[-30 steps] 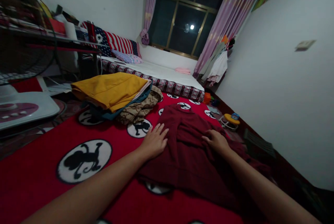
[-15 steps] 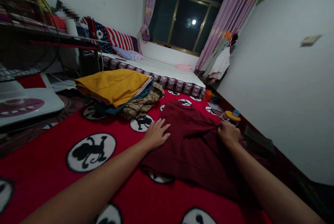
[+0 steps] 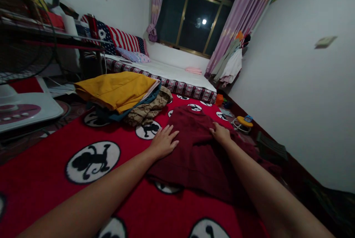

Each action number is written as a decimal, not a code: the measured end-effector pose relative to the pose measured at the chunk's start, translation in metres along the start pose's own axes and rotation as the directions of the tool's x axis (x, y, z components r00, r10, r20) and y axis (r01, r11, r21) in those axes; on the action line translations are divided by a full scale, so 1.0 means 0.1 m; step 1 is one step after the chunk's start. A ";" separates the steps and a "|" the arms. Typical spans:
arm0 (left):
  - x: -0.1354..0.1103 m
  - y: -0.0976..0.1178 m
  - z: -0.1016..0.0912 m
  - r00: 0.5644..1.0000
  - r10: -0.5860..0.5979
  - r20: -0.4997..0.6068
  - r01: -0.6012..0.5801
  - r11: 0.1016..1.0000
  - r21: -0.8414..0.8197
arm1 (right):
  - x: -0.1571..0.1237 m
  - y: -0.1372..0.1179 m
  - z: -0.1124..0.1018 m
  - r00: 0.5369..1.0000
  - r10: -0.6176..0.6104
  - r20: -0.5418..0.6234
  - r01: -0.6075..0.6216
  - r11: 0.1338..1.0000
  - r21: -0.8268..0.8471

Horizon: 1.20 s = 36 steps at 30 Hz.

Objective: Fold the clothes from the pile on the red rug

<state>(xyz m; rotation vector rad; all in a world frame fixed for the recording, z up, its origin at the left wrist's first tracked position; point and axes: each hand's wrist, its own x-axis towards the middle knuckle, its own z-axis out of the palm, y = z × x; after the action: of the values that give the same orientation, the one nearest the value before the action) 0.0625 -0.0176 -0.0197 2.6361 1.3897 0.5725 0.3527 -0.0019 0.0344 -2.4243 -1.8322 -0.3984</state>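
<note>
Head view: maroon sweatshirt (image 3: pixel 188 156) spread on red monkey-print blanket (image 3: pixel 155 212), right of clothes pile (image 3: pixel 119 90); left hand (image 3: pixel 164 142) open, palm-down on near-left edge; right hand (image 3: pixel 221 133) touching opposite side, cannot tell whether gripping

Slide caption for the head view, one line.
Left hand and right hand on a maroon garment, a clothes pile nearby, red cloth beneath.

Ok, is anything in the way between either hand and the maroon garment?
Nothing visible: the left hand lies on the left edge of the maroon garment, the right hand farther right on it. The clothes stack sits off left.
</note>
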 end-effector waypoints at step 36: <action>0.06 -0.11 0.01 0.998 0.045 -0.048 -0.053 0.983 -0.174 | -0.81 -0.37 0.27 0.807 -0.469 -0.358 0.582 0.532 0.615</action>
<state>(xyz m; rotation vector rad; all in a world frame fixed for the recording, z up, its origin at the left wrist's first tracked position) 0.0571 -0.0061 -0.0221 2.5376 1.2267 0.7278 0.3011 -0.0610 -0.0158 -1.2641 -2.0989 0.1104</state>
